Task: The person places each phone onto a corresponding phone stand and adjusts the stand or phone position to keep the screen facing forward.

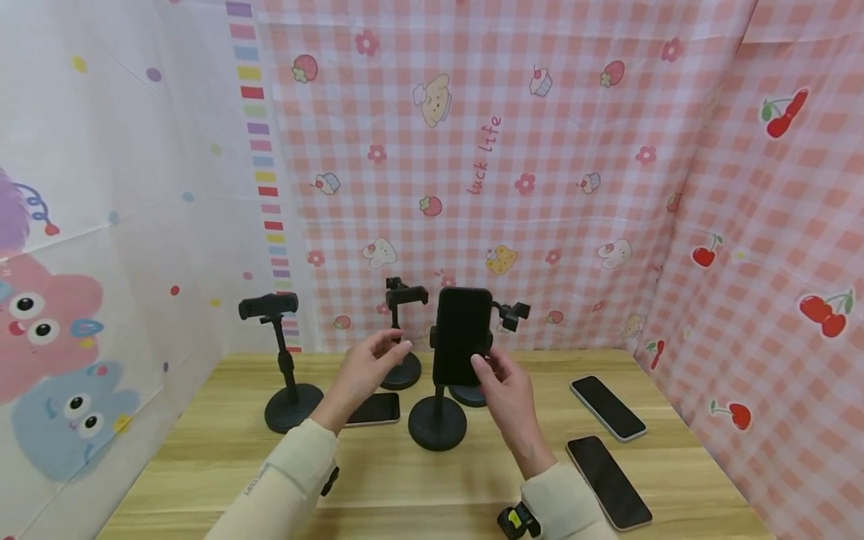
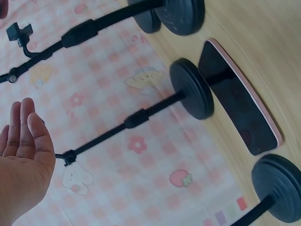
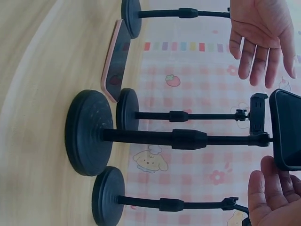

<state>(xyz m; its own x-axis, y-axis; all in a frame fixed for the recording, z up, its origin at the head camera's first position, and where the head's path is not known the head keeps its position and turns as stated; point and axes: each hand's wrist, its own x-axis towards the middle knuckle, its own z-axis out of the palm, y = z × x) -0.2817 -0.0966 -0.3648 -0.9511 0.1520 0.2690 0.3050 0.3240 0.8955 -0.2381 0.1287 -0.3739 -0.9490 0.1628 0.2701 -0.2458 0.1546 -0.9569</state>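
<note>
A black smartphone (image 1: pixel 462 330) stands upright in the holder of a black phone stand (image 1: pixel 437 427) in the middle of the table. My right hand (image 1: pixel 508 390) pinches the phone's lower right edge, thumb at the front and fingers beside and behind it. To the left of the phone, my left hand (image 1: pixel 367 367) is held in the air with fingers relaxed, touching nothing. The right wrist view shows the phone (image 3: pixel 288 129) from the side, with the right hand's fingers (image 3: pixel 273 186) at its edge and the left hand (image 3: pixel 261 37) apart from it.
More black phone stands surround it: one at left (image 1: pixel 286 375), one behind (image 1: pixel 401 367), and one behind to the right (image 1: pixel 513 313). A phone (image 1: pixel 374 409) lies flat under the left hand. Two phones, one farther back (image 1: pixel 607 406) and one nearer (image 1: pixel 609 481), lie at right.
</note>
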